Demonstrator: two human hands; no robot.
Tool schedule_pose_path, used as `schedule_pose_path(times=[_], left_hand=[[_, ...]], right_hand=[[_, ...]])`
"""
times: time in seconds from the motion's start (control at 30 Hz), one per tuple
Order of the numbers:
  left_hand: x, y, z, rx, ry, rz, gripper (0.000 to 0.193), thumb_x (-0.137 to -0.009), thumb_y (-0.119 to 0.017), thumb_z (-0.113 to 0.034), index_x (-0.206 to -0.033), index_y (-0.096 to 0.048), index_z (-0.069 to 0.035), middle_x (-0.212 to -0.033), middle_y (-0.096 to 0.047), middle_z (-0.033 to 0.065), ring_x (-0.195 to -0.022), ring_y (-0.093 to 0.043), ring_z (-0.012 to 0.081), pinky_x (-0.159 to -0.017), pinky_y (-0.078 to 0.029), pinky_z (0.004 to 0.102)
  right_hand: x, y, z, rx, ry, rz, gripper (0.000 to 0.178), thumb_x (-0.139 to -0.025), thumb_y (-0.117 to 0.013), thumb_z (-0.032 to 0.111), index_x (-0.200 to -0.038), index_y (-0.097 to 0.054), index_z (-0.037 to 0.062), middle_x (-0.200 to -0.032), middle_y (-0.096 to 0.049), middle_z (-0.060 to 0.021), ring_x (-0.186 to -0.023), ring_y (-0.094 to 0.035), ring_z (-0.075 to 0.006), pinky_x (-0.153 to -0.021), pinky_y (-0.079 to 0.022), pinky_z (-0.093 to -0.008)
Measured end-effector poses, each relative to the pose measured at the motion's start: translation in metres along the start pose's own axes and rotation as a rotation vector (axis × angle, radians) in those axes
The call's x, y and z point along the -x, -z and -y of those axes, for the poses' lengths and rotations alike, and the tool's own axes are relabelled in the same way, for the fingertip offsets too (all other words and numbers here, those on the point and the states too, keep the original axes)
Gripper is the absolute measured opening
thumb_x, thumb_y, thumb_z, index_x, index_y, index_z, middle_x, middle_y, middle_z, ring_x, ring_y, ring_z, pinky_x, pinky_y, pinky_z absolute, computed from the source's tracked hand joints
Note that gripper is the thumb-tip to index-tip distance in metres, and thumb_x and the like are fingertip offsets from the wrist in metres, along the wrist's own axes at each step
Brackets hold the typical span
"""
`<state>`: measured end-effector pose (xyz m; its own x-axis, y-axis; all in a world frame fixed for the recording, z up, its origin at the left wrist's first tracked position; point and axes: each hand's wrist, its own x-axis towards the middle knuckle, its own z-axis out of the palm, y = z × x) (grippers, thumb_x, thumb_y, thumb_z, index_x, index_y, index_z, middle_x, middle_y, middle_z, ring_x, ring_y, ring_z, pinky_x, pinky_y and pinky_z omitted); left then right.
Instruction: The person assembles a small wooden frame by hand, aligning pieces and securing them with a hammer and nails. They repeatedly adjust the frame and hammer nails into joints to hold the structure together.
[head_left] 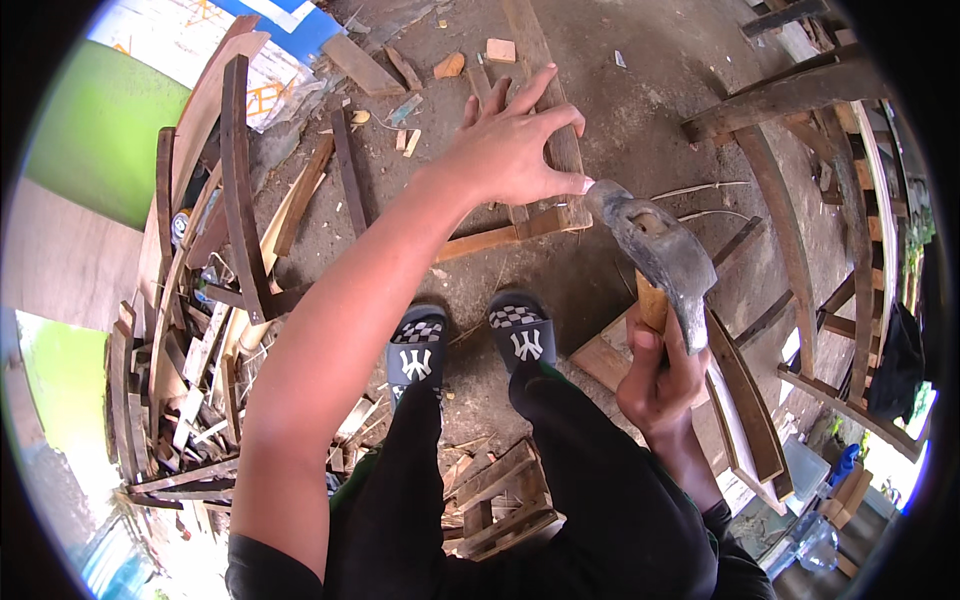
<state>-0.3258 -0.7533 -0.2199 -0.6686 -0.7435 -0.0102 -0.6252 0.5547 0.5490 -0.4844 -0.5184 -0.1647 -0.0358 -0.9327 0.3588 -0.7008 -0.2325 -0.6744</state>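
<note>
Dusty floor point(640, 110), wood scraps point(362, 65) everywhere. Right hand point(660, 385) has its fingers wrapped round a hammer point(662, 248): scuffed grey head sticking out past them, tan wooden handle. Left hand point(520, 145) has fingers spread over a brown plank point(566, 152), can't tell if touching.

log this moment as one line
right hand: gripping hammer | left hand: spread open over wooden plank, contact unclear | floor: wood pieces piled at left
</note>
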Motion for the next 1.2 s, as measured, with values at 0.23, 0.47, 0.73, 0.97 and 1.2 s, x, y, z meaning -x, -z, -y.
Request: schedule_pose_path(times=[0.23,0.47,0.73,0.97,1.2], left_hand=[[0.003,0.004,-0.003,-0.030,0.023,0.007,0.064,-0.080,-0.080,-0.066,-0.131,-0.060,-0.032,-0.176,-0.012,0.0101,-0.158,-0.015,0.0514,-0.128,-0.018,0.0676],[0.005,0.000,-0.004,-0.020,0.028,0.002,0.064,-0.081,-0.080,-0.064,-0.132,-0.059,-0.032,-0.177,-0.012,0.0090,-0.158,-0.015,0.0516,-0.128,-0.017,0.0670],[0.005,-0.001,-0.007,-0.037,0.028,-0.012,0.063,-0.081,-0.080,-0.062,-0.133,-0.060,-0.033,-0.177,-0.011,0.0085,-0.159,-0.013,0.0489,-0.128,-0.017,0.0662],[0.005,0.000,-0.009,-0.030,0.025,-0.014,0.065,-0.080,-0.080,-0.064,-0.133,-0.060,-0.033,-0.177,-0.011,0.0081,-0.159,-0.015,0.0491,-0.128,-0.018,0.0664],[0.007,0.001,-0.010,0.000,0.022,0.011,0.065,-0.080,-0.081,-0.064,-0.133,-0.060,-0.032,-0.176,-0.012,0.0098,-0.158,-0.014,0.0499,-0.127,-0.018,0.0670]], right_hand=[[-0.002,-0.002,0.001,0.042,-0.130,0.076,0.053,-0.096,-0.058,-0.006,-0.148,-0.053,-0.0064,-0.109,-0.073,-0.0282,-0.081,-0.073,-0.0330,-0.073,-0.057,-0.0388],[-0.007,-0.007,0.010,0.027,-0.194,0.157,0.051,-0.094,-0.055,-0.011,-0.144,-0.058,-0.0053,-0.118,-0.073,-0.0266,-0.084,-0.073,-0.0363,-0.077,-0.058,-0.0384],[0.000,-0.008,0.005,0.085,-0.358,0.077,0.041,-0.106,-0.050,0.005,-0.145,-0.058,-0.0045,-0.077,-0.060,-0.0083,-0.062,-0.050,-0.0094,-0.058,-0.042,-0.0271],[0.022,0.006,-0.010,-0.007,-0.083,-0.062,0.045,-0.100,-0.056,-0.002,-0.144,-0.055,-0.0104,-0.111,-0.074,-0.0268,-0.073,-0.070,-0.0216,-0.067,-0.054,-0.0323],[0.013,0.003,-0.004,0.045,-0.067,-0.073,0.045,-0.105,-0.051,0.004,-0.149,-0.052,-0.0063,-0.095,-0.069,-0.0174,-0.066,-0.058,-0.0135,-0.060,-0.047,-0.0288]])
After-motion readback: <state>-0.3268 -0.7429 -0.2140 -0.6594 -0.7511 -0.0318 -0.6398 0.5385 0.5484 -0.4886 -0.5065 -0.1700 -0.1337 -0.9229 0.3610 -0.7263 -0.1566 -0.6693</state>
